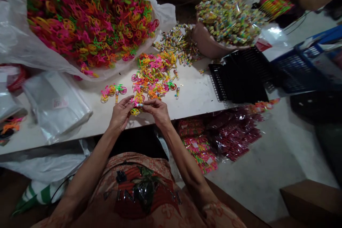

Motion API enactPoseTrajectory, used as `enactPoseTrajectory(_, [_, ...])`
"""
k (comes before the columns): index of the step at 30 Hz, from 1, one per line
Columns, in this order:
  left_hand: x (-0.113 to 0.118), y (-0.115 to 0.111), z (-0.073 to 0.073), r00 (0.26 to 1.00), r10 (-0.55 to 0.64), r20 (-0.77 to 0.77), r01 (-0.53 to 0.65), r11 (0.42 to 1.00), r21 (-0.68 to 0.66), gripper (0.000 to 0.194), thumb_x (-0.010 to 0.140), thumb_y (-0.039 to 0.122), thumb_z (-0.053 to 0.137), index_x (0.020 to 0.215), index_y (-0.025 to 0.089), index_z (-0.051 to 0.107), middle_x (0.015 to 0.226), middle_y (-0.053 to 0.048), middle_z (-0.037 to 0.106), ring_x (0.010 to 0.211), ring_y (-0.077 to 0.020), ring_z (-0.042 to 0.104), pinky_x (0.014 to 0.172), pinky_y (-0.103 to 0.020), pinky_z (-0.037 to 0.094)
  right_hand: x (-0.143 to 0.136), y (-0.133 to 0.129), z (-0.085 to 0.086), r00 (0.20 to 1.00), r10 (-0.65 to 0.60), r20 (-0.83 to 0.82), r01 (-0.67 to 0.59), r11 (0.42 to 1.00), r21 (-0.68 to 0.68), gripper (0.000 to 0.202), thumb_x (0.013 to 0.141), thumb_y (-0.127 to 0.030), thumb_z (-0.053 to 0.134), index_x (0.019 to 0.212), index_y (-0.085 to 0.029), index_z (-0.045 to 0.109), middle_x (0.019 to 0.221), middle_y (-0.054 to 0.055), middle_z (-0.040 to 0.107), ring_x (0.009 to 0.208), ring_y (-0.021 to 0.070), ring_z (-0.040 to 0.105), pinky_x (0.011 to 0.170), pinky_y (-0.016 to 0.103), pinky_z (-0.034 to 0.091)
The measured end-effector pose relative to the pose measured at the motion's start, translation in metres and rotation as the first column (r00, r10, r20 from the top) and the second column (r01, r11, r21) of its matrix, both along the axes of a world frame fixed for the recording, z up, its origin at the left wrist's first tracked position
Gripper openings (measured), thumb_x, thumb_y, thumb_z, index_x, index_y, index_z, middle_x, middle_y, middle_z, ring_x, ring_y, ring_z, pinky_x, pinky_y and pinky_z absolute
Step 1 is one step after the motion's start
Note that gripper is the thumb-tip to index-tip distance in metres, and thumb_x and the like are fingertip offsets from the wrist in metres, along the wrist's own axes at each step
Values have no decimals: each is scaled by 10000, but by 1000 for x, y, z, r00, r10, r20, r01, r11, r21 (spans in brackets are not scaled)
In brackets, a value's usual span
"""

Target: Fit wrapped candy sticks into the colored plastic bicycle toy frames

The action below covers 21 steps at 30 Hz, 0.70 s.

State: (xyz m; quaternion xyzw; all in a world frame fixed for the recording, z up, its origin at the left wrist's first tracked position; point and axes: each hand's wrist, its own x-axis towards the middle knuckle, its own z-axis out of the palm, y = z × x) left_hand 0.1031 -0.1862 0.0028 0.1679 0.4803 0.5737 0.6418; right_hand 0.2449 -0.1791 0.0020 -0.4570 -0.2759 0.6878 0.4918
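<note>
Toy bicycle, light, thin, brittle-looking plastic, pinched between fingertips of left hand and right hand; best held by frame.

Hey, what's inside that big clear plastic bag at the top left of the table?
The plastic bag holds a heap of small plastic bicycle toys in pink, orange, yellow and green. Only the top layer shows; whatever lies deeper is covered.

Salmon floral top, dark print
</note>
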Motion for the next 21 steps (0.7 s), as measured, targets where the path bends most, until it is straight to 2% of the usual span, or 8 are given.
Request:
enactPoseTrajectory(7, [-6, -9, 2, 987, -156, -31, 156, 988, -9, 602, 533, 315, 897, 1066, 127, 691, 852, -62, 753, 667, -136, 678, 650, -241, 552, 5, -5, -5, 999, 39, 21, -38, 999, -18, 296, 470, -300, 896, 687, -191, 727, 677, -23, 712, 616, 108, 647, 673, 266, 569])
enactPoseTrajectory(10, [-5, -12, 4, 977, -213, -31, 213, 977, -4, 589, 545, 354, 892, 1055, 131, 697, 945, -86, 755, 700, -149, 685, 615, -229, 555, 7, -8, -3, 997, 21, 72, -22, 1000, 8, 283, 480, -308, 894, 687, -195, 738, 699, -20, 722, 637, 108, 647, 673, 255, 564])
enactPoseTrajectory(16, [-1, -15, 2, 972, -234, 17, 234, 972, -10, 501, 604, 298, 861, 1047, 137, 692, 921, -72, 749, 621, -119, 650, 532, -210, 550, 6, -14, -2, 999, 30, 41, -29, 999, -24, 304, 474, -331, 900, 689, -194, 734, 748, -6, 742, 674, 127, 670, 703, 284, 578])
enactPoseTrajectory(21, [0, -16, 2, 975, -215, 56, 215, 977, 14, 539, 612, 279, 856, 1104, 153, 676, 1007, -85, 743, 746, -159, 696, 646, -262, 600, 5, -15, -4, 1000, -8, -2, 7, 1000, -25, 286, 482, -307, 893, 691, -194, 732, 769, -8, 743, 687, 128, 671, 723, 298, 581])
